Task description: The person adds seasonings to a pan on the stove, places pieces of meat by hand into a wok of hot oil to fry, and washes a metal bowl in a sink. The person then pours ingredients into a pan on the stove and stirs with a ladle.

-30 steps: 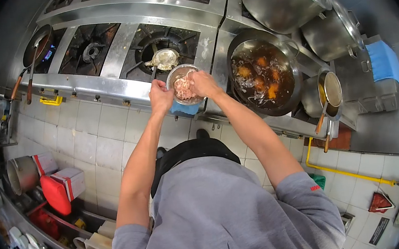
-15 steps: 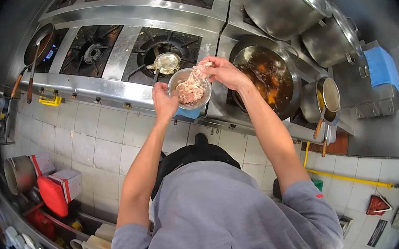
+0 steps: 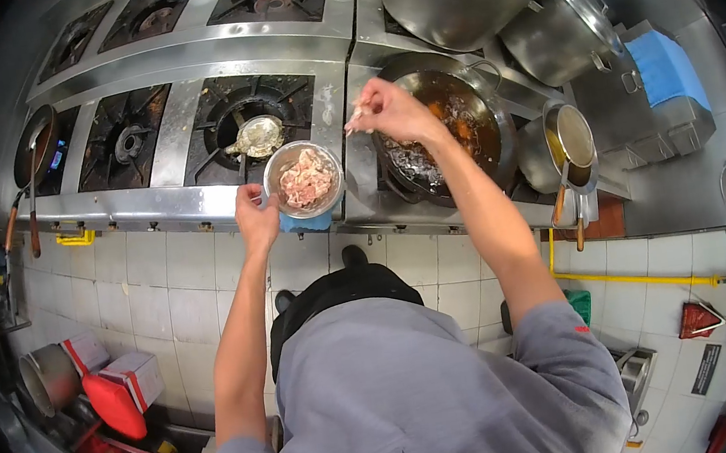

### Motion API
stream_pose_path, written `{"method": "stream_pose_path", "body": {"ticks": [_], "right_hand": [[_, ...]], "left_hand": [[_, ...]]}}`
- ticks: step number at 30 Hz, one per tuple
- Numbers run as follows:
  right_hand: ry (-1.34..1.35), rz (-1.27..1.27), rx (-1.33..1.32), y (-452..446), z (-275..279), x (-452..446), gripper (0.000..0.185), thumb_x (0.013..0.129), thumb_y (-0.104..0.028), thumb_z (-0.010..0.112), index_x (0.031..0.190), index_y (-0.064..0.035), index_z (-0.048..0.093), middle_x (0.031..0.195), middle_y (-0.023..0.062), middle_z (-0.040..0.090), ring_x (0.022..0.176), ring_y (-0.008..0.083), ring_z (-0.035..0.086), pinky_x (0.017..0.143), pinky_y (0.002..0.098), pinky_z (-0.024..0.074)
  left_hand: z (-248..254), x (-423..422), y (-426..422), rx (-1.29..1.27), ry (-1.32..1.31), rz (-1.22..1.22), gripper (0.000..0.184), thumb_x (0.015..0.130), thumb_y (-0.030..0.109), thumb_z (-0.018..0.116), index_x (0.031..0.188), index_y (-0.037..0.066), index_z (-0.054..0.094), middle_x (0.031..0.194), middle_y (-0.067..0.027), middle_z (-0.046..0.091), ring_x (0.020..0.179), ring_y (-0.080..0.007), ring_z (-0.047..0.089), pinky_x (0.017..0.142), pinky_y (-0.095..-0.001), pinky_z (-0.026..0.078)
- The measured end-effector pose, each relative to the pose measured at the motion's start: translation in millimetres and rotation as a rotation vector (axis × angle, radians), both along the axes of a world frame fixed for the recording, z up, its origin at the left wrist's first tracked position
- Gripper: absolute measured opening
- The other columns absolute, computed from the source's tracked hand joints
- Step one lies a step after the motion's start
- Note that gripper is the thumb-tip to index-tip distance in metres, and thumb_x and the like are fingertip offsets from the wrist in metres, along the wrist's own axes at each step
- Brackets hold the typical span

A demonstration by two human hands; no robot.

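Note:
A round metal bowl [image 3: 272, 172] is gripped at its left rim by my left hand [image 3: 256, 219]. Pale pink raw meat pieces [image 3: 306, 180] lie inside it. Up and to the right, my right hand [image 3: 395, 111] pinches a small piece of raw meat [image 3: 357, 120] in its fingertips, at the left edge of a large wok [image 3: 503, 134]. Dark oil bubbles in the wok around orange-brown frying pieces [image 3: 463, 129]; my right hand and forearm cover part of it.
A small ladle-like metal dish [image 3: 260, 137] rests on the burner left of the bowl. Two big lidded pots [image 3: 454, 3] stand behind the wok. Strainers [image 3: 569, 136] lie over a pot at the right. At the far left is a frying pan [image 3: 36, 147].
My right hand has left the bowl with meat in its fingers and moved right to the wok's edge. The bowl stays in my left hand. The whole view has shifted.

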State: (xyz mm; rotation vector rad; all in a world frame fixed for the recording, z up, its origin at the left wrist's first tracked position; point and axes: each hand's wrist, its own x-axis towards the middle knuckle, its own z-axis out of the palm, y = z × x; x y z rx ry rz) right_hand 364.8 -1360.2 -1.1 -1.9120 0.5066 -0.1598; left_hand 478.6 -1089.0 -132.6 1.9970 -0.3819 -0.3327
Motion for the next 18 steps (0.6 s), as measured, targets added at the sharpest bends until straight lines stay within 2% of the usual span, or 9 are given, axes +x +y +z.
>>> {"method": "stream_pose_path", "body": {"ticks": [2,4,6,7,8,10,15,17,18], "right_hand": [[-0.047,-0.034,0.043,-32.8,6.4,-8.1,0.026,0.08,0.009,0.064,0.084,-0.0049,0.043,0.074,0.0057,0.062,0.074,0.0156,0.067,0.063,0.0261,0.0521],[-0.012,-0.104,-0.129,-53.3,23.0,-17.2,0.023,0.078,0.004,0.069,0.079,-0.0035,0.047,0.074,0.0081,0.064,0.074,0.0169,0.067,0.065,0.0292,0.0522],[0.283,-0.156,-0.588,-78.0,27.7,-18.8,0.024,0.075,-0.006,0.073,0.071,-0.0019,0.05,0.069,0.0087,0.064,0.075,0.0194,0.068,0.069,0.0329,0.052],[0.304,-0.172,-0.579,-99.5,10.7,-19.0,0.026,0.073,-0.015,0.075,0.067,-0.0012,0.054,0.072,0.0116,0.067,0.078,0.0245,0.068,0.073,0.0362,0.0517],[0.301,-0.172,-0.578,-114.3,-5.6,-19.3,0.026,0.073,-0.015,0.075,0.067,-0.0012,0.054,0.072,0.0116,0.067,0.078,0.0245,0.068,0.073,0.0362,0.0517],[0.354,-0.15,-0.597,-133.3,-25.9,-17.1,0.025,0.077,-0.017,0.075,0.072,0.0,0.057,0.07,0.0138,0.068,0.075,0.0205,0.07,0.066,0.0342,0.0516],[0.488,-0.084,-0.769,-146.1,-44.9,-8.6,0.026,0.079,-0.018,0.073,0.07,0.0017,0.059,0.071,0.0161,0.069,0.077,0.0309,0.069,0.07,0.0386,0.0524],[0.539,-0.151,-0.773,-149.5,-51.4,-2.1,0.021,0.077,-0.016,0.073,0.089,-0.0011,0.066,0.097,0.0197,0.068,0.097,0.036,0.065,0.081,0.0442,0.0518],[0.536,-0.145,-0.773,-148.9,-51.1,-0.8,0.021,0.077,-0.016,0.073,0.089,-0.0011,0.066,0.097,0.0197,0.068,0.097,0.036,0.065,0.081,0.0442,0.0518]], "left_hand": [[-1.2,0.0,0.8,-0.002,0.017,-0.004,0.032,0.075,0.011,0.072,0.1,-0.001,0.055,0.097,-0.0146,0.062,0.088,-0.0269,0.061,0.081,-0.0378,0.049],[-6.1,0.4,2.1,-0.021,0.09,-0.003,0.035,0.075,0.01,0.072,0.102,-0.001,0.054,0.097,-0.0145,0.062,0.087,-0.0258,0.061,0.08,-0.0376,0.05],[-7.4,-0.2,1.6,-0.02,0.1,0.0,0.037,0.075,0.01,0.073,0.103,0.0,0.053,0.098,-0.0144,0.061,0.086,-0.0247,0.061,0.077,-0.0369,0.05],[-6.2,-0.5,1.3,-0.017,0.121,-0.001,0.037,0.075,0.011,0.073,0.103,0.0,0.052,0.097,-0.0142,0.062,0.085,-0.0242,0.061,0.076,-0.0367,0.051],[-5.4,-1.9,1.5,-0.014,0.144,0.0,0.037,0.075,0.011,0.073,0.103,0.0,0.052,0.097,-0.014,0.062,0.083,-0.0237,0.061,0.075,-0.0365,0.051],[-4.3,-4.1,1.1,-0.006,0.147,-0.004,0.037,0.076,0.012,0.073,0.104,0.0,0.052,0.098,-0.0138,0.062,0.082,-0.0234,0.062,0.074,-0.0364,0.051],[0.7,-7.0,0.2,0.019,0.161,-0.008,0.038,0.077,0.013,0.073,0.105,0.0,0.052,0.098,-0.0133,0.063,0.082,-0.0225,0.063,0.073,-0.0359,0.052],[1.3,-7.1,0.1,0.027,0.164,-0.022,0.038,0.077,0.013,0.073,0.105,0.0,0.052,0.098,-0.0133,0.063,0.083,-0.0226,0.064,0.073,-0.0354,0.052],[1.6,-7.5,0.2,0.028,0.164,-0.016,0.038,0.077,0.013,0.073,0.105,0.0,0.052,0.098,-0.0133,0.063,0.083,-0.0226,0.064,0.073,-0.0354,0.052]]}}
